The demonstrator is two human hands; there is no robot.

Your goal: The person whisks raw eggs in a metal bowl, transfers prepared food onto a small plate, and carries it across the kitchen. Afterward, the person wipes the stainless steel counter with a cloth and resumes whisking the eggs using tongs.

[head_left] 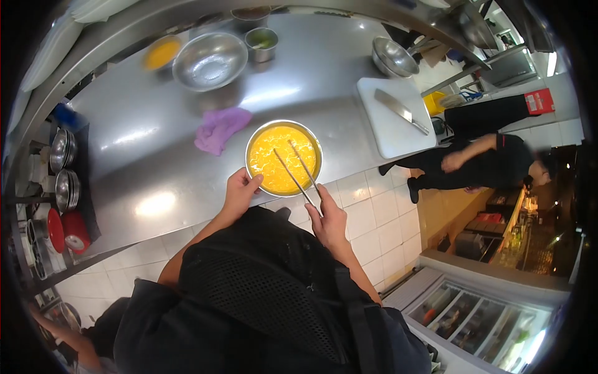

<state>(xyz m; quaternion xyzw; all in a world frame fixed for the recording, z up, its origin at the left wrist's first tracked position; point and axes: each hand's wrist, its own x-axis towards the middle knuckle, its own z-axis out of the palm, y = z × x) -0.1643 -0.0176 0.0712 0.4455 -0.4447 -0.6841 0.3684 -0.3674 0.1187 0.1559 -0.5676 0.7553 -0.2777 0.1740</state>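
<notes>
A round metal bowl (250, 138) of yellow liquid with pale streaks, like beaten egg (274, 140), sits at the near edge of the steel table. My left hand (241, 190) grips its rim at the lower left, thumb over the edge. In my right hand (328, 219) is a pair of metal tongs (293, 174), closed in my fingers near the bowl's lower right. The tongs' two arms stand apart, with their tips in or just over the yellow liquid. A crumpled purple cloth (219, 129) lies to the left of the bowl.
Behind stand a large metal bowl (210, 61), a container of yellow liquid (162, 52) and a small pot with something green (261, 42). A knife (400, 111) rests on a white cutting board (389, 140) at right. Another person (492, 159) stands beyond the board.
</notes>
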